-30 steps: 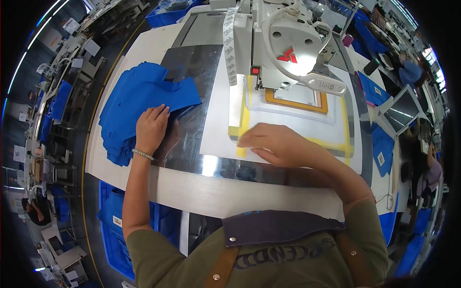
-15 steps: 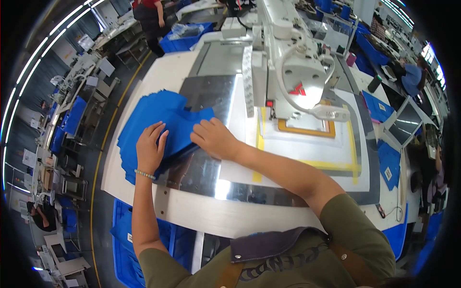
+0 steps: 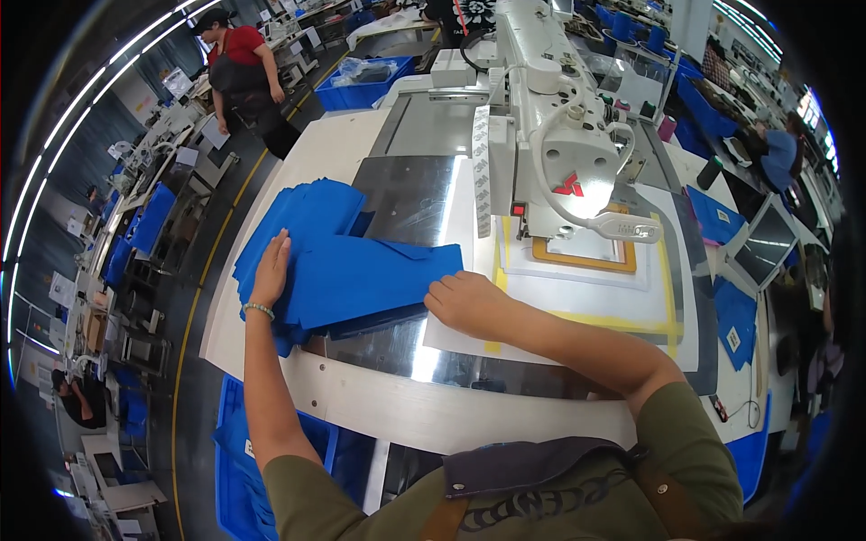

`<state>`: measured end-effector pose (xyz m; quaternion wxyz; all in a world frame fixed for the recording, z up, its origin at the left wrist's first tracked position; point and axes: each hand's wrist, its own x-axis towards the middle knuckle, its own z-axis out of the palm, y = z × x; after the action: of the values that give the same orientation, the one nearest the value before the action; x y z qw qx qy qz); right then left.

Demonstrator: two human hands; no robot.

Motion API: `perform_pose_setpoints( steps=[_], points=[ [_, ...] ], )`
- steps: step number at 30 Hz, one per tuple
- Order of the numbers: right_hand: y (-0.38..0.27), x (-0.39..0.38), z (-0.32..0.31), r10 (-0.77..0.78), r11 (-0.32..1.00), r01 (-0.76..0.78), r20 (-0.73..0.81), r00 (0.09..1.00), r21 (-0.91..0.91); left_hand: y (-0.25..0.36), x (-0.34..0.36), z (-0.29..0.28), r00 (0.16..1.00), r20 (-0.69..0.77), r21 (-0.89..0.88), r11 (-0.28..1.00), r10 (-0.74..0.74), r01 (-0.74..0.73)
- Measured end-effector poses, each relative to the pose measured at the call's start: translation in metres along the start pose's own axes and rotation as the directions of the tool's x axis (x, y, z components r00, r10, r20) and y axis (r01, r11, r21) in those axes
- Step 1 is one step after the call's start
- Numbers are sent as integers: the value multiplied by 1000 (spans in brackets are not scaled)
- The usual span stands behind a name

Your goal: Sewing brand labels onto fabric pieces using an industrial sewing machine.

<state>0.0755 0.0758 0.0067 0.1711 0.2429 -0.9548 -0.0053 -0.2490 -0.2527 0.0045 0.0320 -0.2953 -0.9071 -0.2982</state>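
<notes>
A blue fabric piece (image 3: 370,275) stretches rightward from a stack of blue fabric (image 3: 320,203) on the machine table. My right hand (image 3: 469,307) is closed on the lower right corner of that piece, by the edge of the white sheet. My left hand (image 3: 271,270) lies flat with fingers extended on the left part of the stack. The white sewing machine head (image 3: 568,144) stands beyond my right hand, above a yellow-brown frame (image 3: 586,261) on the taped white sheet (image 3: 541,302).
A blue bin (image 3: 230,397) with blue fabric sits below the table's front edge at left. Labelled blue pieces (image 3: 735,320) and a tilted screen (image 3: 762,234) are on the right. Another blue bin (image 3: 361,86) is at the back. A person in red (image 3: 244,72) stands far left.
My right hand has drawn the top fabric piece to the right and slightly nearer, spreading it out flat. My left hand has flattened on the stack. The person in red shows more fully.
</notes>
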Motion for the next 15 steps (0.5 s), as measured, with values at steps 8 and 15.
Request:
perform_pose_setpoints(
  steps=[8,15],
  points=[
    [-12,-102,-30,-129,990,135,-107,986,51,136,-45,25,793,-176,387,782,583,-489],
    [-14,-108,-19,-37,996,54,-226,973,69,273,-176,104,605,242,-171,647,758,-743]
  ],
)
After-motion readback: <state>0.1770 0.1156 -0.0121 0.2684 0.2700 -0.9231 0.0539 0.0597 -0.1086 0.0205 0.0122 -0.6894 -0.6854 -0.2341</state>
